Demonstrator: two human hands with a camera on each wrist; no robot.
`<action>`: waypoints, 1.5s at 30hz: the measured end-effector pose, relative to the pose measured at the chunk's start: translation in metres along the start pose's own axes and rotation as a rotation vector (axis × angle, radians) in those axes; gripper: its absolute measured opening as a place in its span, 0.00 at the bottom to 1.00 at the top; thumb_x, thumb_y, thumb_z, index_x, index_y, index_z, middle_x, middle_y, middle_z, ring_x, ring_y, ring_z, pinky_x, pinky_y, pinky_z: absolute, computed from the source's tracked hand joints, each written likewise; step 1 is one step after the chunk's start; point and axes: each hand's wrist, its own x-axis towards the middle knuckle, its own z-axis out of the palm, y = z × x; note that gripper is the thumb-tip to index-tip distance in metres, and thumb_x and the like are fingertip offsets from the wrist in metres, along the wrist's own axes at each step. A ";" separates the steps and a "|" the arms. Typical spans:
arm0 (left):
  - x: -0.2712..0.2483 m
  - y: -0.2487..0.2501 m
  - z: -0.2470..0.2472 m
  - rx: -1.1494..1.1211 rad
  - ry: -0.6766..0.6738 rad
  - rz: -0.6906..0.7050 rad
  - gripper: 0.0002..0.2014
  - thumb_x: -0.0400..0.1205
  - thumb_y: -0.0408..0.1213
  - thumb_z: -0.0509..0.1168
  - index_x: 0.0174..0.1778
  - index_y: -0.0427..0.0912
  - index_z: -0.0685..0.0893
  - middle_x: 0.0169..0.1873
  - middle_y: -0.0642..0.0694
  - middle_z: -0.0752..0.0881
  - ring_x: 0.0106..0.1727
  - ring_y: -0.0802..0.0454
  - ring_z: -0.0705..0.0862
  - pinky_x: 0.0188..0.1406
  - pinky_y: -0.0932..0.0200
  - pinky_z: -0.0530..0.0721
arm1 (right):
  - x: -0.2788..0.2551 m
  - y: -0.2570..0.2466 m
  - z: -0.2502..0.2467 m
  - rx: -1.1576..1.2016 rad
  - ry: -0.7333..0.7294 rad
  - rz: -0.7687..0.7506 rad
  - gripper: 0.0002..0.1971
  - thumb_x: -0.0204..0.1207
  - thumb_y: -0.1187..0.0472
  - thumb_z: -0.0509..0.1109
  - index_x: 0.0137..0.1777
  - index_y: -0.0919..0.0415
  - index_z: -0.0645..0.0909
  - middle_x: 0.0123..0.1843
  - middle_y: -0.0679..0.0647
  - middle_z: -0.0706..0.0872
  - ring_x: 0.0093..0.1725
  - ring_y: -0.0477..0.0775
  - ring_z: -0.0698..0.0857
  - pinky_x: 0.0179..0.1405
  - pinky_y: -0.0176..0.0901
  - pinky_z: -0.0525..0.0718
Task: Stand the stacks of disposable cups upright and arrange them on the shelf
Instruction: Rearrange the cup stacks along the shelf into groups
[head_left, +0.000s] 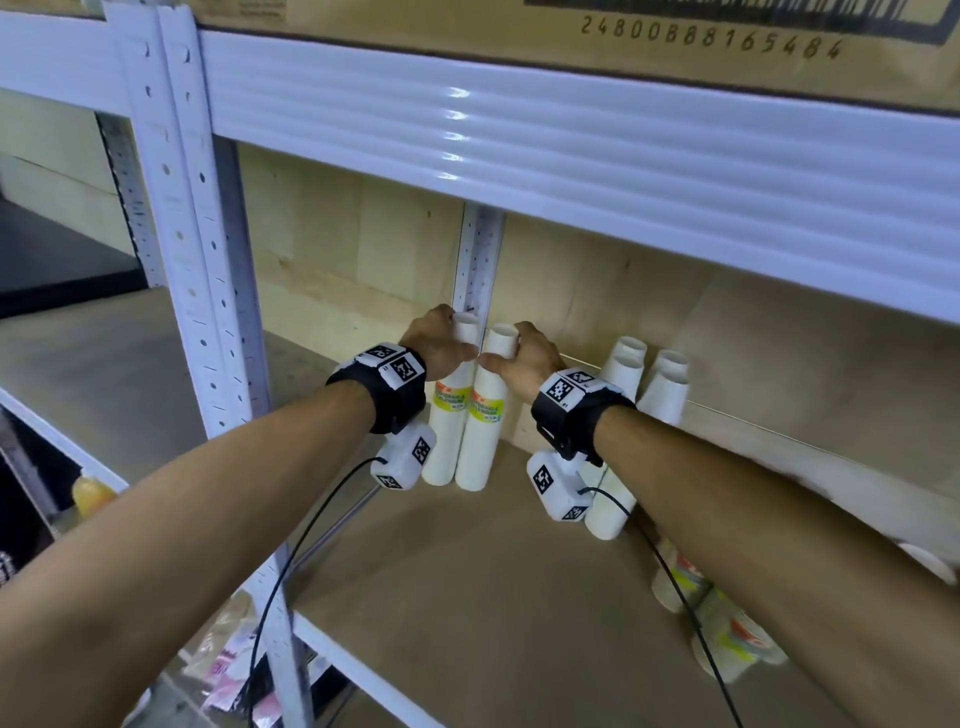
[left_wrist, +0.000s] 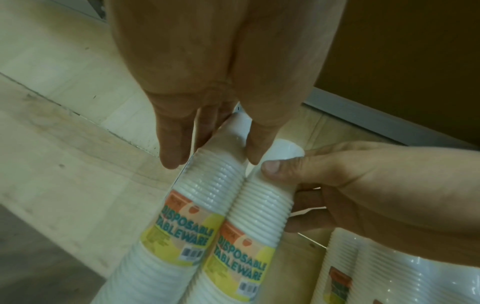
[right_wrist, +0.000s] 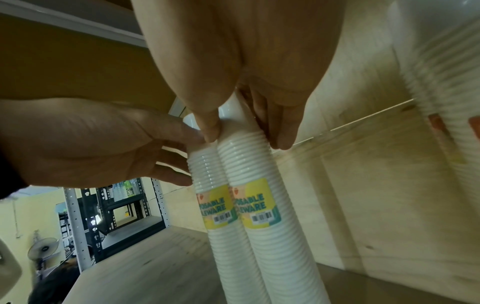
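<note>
Two tall stacks of white disposable cups, each in clear wrap with a yellow and orange label, stand upright side by side at the shelf's back left corner. My left hand (head_left: 441, 348) grips the top of the left stack (head_left: 447, 441). My right hand (head_left: 524, 353) grips the top of the right stack (head_left: 480, 447). In the left wrist view, the left hand (left_wrist: 221, 144) pinches its stack (left_wrist: 207, 185) between thumb and fingers. The right wrist view has the right hand (right_wrist: 244, 131) doing the same on its stack (right_wrist: 246, 168). The two stacks touch along their sides.
Several more upright stacks (head_left: 649, 374) stand along the back wall to the right. Other wrapped stacks (head_left: 727, 634) lie on the wooden shelf board (head_left: 467, 597) under my right forearm. A white beam (head_left: 519, 156) runs low overhead, and a white post (head_left: 197, 260) stands at left.
</note>
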 end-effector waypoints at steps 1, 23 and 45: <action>0.000 -0.001 0.001 -0.005 0.003 0.005 0.25 0.79 0.41 0.72 0.71 0.40 0.74 0.63 0.41 0.83 0.60 0.42 0.83 0.48 0.55 0.79 | 0.001 0.001 0.001 0.014 -0.003 -0.003 0.22 0.75 0.50 0.74 0.64 0.59 0.74 0.60 0.56 0.85 0.53 0.57 0.84 0.45 0.43 0.77; -0.017 0.010 -0.001 0.019 -0.080 0.143 0.23 0.78 0.41 0.73 0.67 0.39 0.77 0.55 0.46 0.80 0.52 0.47 0.79 0.47 0.56 0.77 | -0.034 0.006 -0.019 0.012 0.019 0.007 0.21 0.75 0.49 0.75 0.62 0.60 0.75 0.56 0.53 0.84 0.52 0.55 0.83 0.45 0.44 0.76; -0.057 0.087 0.053 -0.126 -0.321 0.247 0.21 0.74 0.41 0.77 0.61 0.40 0.80 0.52 0.39 0.87 0.51 0.41 0.88 0.47 0.41 0.91 | -0.116 0.044 -0.107 -0.015 0.131 0.123 0.22 0.76 0.53 0.74 0.67 0.57 0.76 0.57 0.52 0.84 0.59 0.55 0.84 0.51 0.43 0.80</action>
